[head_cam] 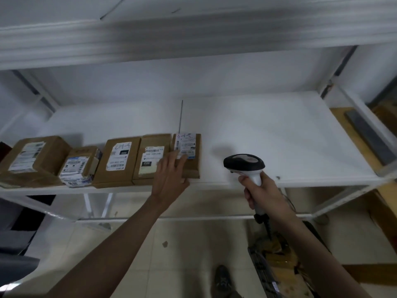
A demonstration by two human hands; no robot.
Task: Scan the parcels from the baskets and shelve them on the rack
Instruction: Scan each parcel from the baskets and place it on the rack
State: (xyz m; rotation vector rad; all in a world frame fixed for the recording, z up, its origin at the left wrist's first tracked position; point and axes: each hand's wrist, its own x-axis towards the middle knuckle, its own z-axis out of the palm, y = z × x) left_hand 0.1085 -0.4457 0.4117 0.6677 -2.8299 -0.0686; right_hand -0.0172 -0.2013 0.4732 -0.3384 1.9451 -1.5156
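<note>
Several brown cardboard parcels with white labels stand in a row along the front left of the white rack shelf (279, 134). My left hand (169, 177) rests with straight fingers on the rightmost parcel (192, 166), touching its label and front edge. The parcel beside it (150, 160) is partly covered by my fingers. My right hand (261, 194) grips the handle of a white and black barcode scanner (243, 163), held upright just in front of the shelf edge, right of the parcels.
An upper shelf (193, 39) runs overhead, blurred. The right half of the middle shelf is bare. A basket with brown parcels (272, 254) stands on the tiled floor at lower right. My shoe (223, 280) shows below. A wooden surface (365, 147) lies right of the rack.
</note>
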